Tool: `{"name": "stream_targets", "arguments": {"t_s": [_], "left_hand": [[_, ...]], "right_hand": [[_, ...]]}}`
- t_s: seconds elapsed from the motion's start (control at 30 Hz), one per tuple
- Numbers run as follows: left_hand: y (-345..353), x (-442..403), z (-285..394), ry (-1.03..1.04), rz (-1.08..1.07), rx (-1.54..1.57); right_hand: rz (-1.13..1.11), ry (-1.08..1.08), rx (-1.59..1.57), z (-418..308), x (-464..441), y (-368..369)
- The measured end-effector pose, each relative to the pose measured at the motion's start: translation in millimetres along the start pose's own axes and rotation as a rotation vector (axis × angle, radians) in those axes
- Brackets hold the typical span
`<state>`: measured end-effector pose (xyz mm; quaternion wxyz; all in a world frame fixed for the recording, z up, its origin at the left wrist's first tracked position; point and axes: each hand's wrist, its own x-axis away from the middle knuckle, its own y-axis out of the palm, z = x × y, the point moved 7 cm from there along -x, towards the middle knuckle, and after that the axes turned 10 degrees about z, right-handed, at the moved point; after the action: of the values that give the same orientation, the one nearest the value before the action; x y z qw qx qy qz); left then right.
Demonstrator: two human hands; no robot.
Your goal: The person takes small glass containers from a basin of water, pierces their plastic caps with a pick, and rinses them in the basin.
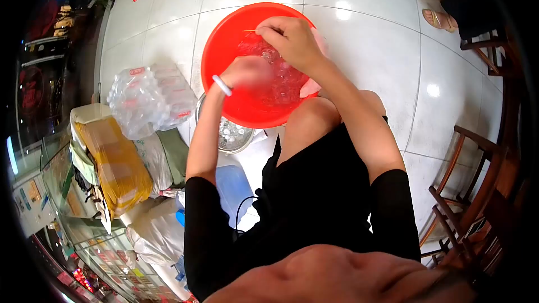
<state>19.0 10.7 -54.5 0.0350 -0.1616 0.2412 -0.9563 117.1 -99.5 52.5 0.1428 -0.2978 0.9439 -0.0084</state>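
A large red basin [216,42] stands on the floor before my knees, with water and small clear bubbles or pieces inside that I cannot make out. Over its far part, my right hand [289,39] pinches a thin yellowish stick [249,30] that points left. My left hand [251,72], wearing a white band at the wrist, is low over the basin; motion smears its fingers, so their grip is hidden. Just left of the basin, partly under its rim, a metal bowl [234,136] holds several small whitish round pieces.
Plastic-wrapped bottles [149,98] lie left of the basin. A yellow-taped package [115,154] and bags stand beside a glass case [101,247]. A translucent blue container [231,188] is by my left arm. Wooden chairs [466,191] and another person's sandaled foot [441,20] are at right.
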Motion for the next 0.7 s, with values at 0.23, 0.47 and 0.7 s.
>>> {"name": "stream_targets", "arguments": {"t_s": [0.23, 0.47, 0.7], "left_hand": [[3.6, 2.3, -33.1, 0.004, 0.018, -0.132], [27.9, -5.8, -101.3, -0.249, -0.566, -1.192], [5.5, 2.1, -20.6, -0.197, -0.15, 0.019]], "right_hand": [[0.024, -0.038, -0.016, -8.7, 3.7, 1.5], [0.013, 0.102, -0.094, 10.9, -5.8, 6.3], [0.08, 0.051, -0.072, 2.6, -4.2, -9.3]]}}
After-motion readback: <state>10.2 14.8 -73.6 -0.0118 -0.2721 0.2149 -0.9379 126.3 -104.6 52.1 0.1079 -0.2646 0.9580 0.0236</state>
